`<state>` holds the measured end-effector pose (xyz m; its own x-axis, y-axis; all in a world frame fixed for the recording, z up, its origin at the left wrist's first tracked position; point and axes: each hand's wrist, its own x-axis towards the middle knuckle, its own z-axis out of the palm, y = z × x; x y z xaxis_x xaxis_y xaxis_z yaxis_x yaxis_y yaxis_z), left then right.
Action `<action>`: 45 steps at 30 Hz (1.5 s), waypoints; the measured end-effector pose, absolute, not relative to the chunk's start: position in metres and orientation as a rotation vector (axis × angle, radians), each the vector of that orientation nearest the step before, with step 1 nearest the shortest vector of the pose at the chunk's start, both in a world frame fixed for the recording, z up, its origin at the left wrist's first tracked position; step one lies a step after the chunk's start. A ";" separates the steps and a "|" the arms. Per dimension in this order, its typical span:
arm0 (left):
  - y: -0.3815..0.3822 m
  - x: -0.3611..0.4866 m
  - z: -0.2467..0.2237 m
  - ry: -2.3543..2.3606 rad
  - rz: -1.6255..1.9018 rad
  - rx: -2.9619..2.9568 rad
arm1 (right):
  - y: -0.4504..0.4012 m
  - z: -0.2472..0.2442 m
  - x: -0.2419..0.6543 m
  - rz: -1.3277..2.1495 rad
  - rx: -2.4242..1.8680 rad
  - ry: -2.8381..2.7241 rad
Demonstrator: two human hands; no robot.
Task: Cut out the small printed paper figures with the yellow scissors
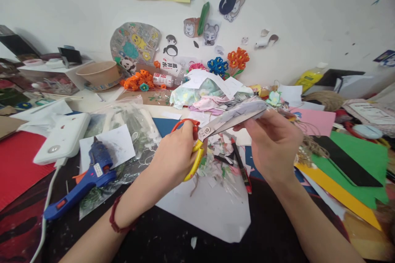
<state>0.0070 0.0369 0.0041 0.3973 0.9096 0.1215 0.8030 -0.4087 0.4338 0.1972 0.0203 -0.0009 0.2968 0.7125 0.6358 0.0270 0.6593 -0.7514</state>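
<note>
My left hand (177, 156) is closed around the red and yellow handles of a pair of scissors (207, 131). The blades point to the right and are parted. Along them lies a thin white and greyish piece of paper (237, 113); how far it sits between the blades I cannot tell. My right hand (273, 141) pinches that piece near the blade tips, its fingertips partly hidden. Below both hands, small paper scraps (212, 160) lie heaped on a white sheet (212, 209), with a black and red pen (240, 164) beside them.
On the left, a blue glue gun (95, 172) rests partly on white paper near a white power bank (63, 137) with a cable. Folded cloth (203, 94) is piled behind my hands. Green paper (370, 156) and a black flat object (348, 162) lie at right.
</note>
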 end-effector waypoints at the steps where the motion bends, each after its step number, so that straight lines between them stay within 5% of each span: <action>1: 0.036 0.007 0.005 1.506 0.497 2.357 | 0.020 0.000 0.197 0.514 -0.750 -1.204; 45: 0.033 0.006 0.007 1.516 0.329 2.414 | 0.013 -0.003 0.192 0.468 -0.846 -1.282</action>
<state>0.0060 0.0332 0.0070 0.4263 0.9033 0.0476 0.8418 -0.4154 0.3447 0.1918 0.0129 -0.0025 0.2523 0.7268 0.6389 0.1436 0.6248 -0.7674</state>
